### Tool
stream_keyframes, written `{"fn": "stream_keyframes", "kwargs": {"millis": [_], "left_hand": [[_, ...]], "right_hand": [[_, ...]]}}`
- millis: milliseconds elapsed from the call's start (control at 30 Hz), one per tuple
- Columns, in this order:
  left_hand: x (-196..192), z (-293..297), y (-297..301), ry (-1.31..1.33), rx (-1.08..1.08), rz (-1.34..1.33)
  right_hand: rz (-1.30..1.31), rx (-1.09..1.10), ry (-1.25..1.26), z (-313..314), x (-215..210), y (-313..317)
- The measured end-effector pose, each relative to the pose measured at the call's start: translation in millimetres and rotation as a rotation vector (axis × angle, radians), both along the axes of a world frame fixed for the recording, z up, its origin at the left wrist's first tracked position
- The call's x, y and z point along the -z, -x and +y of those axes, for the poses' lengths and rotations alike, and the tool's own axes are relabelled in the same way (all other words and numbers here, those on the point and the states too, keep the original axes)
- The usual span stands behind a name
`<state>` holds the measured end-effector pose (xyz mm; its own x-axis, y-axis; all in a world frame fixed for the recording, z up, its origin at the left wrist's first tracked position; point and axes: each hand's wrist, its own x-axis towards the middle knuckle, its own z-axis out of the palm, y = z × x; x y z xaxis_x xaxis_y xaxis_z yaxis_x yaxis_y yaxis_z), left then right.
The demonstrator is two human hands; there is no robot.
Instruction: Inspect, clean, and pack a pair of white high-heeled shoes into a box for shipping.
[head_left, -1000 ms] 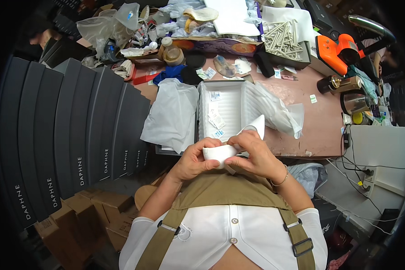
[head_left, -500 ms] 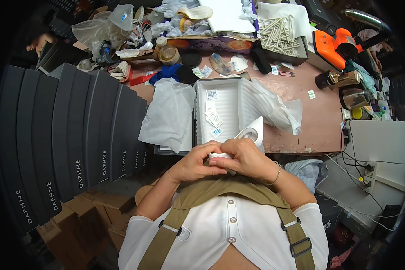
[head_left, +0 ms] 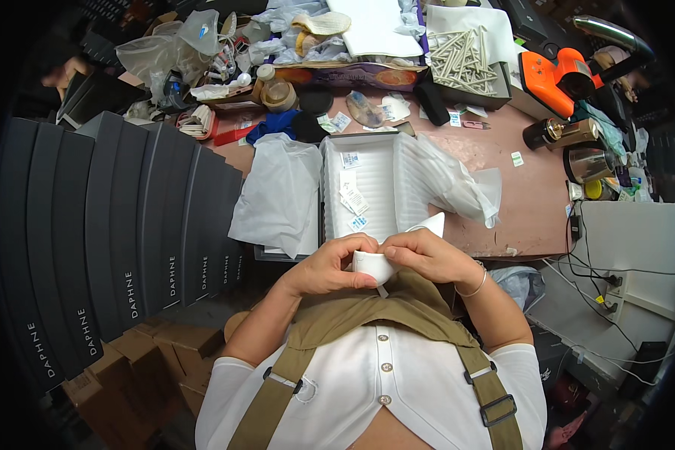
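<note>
Work position: both hands engage one white pointed-toe shoe (head_left: 373,268), held in front of the olive apron (head_left: 386,306) near the close end of the foam-lined shoebox (head_left: 381,196). The left hand (head_left: 325,264) is curled around the heel end, thumb against the outer wall, fingertips at the opening. The right hand (head_left: 430,257) is partly closed on the shoe's upper edge; its fingertips are hidden. The pointed toe projects beyond the right hand. Printed sachets (head_left: 358,223) lie in the box, with white tissue paper (head_left: 277,191) draped at its left and a translucent wrap (head_left: 461,184) spread over the worktop (head_left: 529,225) at its right.

Step in hand: apparently two-handed handling of the heel opening. Next move: judged to call for steady left-hand support of the heel before the right hand changes its grip
</note>
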<state>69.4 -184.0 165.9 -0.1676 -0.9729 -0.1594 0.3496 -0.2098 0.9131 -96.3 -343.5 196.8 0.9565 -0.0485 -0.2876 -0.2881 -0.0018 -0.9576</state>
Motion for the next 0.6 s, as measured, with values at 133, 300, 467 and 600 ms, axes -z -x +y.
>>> {"fn": "stream_keyframes", "kwargs": {"millis": [133, 300, 467, 600], "left_hand": [[0, -2, -1, -0.027, -0.006, 0.043], [-2, -7, -1, -0.016, -0.003, -0.024], [-1, -7, -4, 0.023, 0.031, -0.206], [0, -5, -2, -0.013, -0.005, -0.133]], "right_hand": [[0.048, -0.005, -0.027, -3, 1, -1], [-0.045, 0.092, 0.034, 7, 0, -7], [0.048, 0.127, 0.122, 18, -5, -13], [0.007, 0.079, -0.109, 10, 4, -3]]}}
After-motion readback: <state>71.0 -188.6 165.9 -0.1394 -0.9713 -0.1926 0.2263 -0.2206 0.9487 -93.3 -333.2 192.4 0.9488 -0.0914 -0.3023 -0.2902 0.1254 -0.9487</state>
